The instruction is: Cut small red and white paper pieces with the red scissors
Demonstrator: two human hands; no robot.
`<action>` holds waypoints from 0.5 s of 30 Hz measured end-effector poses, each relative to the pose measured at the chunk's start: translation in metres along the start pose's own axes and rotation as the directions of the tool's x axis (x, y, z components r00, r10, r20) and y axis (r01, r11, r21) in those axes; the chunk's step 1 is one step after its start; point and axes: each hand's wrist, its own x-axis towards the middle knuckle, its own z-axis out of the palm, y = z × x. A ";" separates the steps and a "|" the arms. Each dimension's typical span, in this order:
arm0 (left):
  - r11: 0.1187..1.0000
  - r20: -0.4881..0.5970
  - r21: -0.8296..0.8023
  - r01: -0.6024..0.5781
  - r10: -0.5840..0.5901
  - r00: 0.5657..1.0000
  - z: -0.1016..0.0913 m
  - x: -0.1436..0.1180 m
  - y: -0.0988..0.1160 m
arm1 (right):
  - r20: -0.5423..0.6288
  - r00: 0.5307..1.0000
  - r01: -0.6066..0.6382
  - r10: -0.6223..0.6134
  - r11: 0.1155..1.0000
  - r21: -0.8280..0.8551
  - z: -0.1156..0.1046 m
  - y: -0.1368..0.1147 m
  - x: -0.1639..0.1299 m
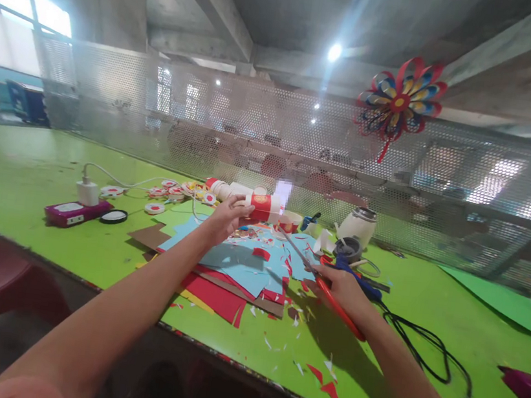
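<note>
Two hands are busy over our green bench (14, 172). Our left hand (226, 217) has its fingers wrapped around a red and white paper cup (264, 207), held on its side in the air above the paper pile, at about eleven o'clock from the middle of the bench. Our right hand (344, 288) is clenched on red-handled scissors (331, 296), blades pointing toward ten o'clock over the blue paper (238, 260); we cannot tell whether the blades are apart.

To do this well, we judge it best to keep the cup steady and level, turn the cup and not the scissors, and keep the left fingers clear of the blade tips. The paper scraps (324, 386) near the bench edge at six o'clock could slide underfoot of the work, so we would keep our wrists above them.

As for containers: the cup's mouth faces away toward three o'clock, so we cannot see inside. More paper cups (227, 189) lie nested on their sides just behind it at twelve o'clock. A white jar (358, 225) with a lid stands at one o'clock, contents hidden, and a small dark pot (348, 246) sits in front of it.

At nine o'clock a white charger (87, 192) rests beside a purple box (72, 211).
</note>
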 end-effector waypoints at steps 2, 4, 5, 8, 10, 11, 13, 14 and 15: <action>0.997 -0.098 0.063 -0.048 0.054 0.994 -0.002 0.004 -0.004 | -0.045 0.998 -0.039 0.039 0.999 -0.018 0.002 0.006 0.002; 0.989 -0.168 0.125 -0.075 0.095 0.981 -0.003 0.006 -0.008 | -0.079 0.995 -0.054 0.053 0.998 -0.013 0.005 0.009 0.004; 0.986 -0.190 0.148 -0.082 0.109 0.976 -0.003 0.007 -0.010 | -0.086 0.995 -0.048 0.047 0.999 -0.001 0.006 0.009 0.003; 0.972 -0.215 0.219 -0.084 0.132 0.968 -0.003 0.006 -0.013 | -0.070 0.998 0.002 0.002 0.998 0.056 0.010 0.001 0.001; 0.953 -0.191 0.294 -0.080 0.140 0.971 -0.001 0.004 -0.013 | -0.055 0.998 0.024 -0.020 0.996 0.085 0.012 -0.005 0.000; 0.942 -0.163 0.326 -0.080 0.139 0.977 0.000 0.003 -0.014 | -0.049 0.999 0.027 -0.022 0.995 0.093 0.012 -0.008 -0.001; 0.925 -0.090 0.369 -0.088 0.129 0.988 0.003 0.001 -0.014 | -0.040 0.999 0.018 -0.014 0.995 0.097 0.014 -0.011 -0.001; 0.919 -0.056 0.384 -0.094 0.124 0.991 0.004 0.000 -0.015 | -0.037 0.999 0.010 -0.007 0.995 0.095 0.014 -0.012 -0.002; 0.910 -0.031 0.402 -0.099 0.122 0.992 0.005 -0.001 -0.016 | -0.034 0.999 0.003 0.000 0.996 0.091 0.014 -0.013 -0.002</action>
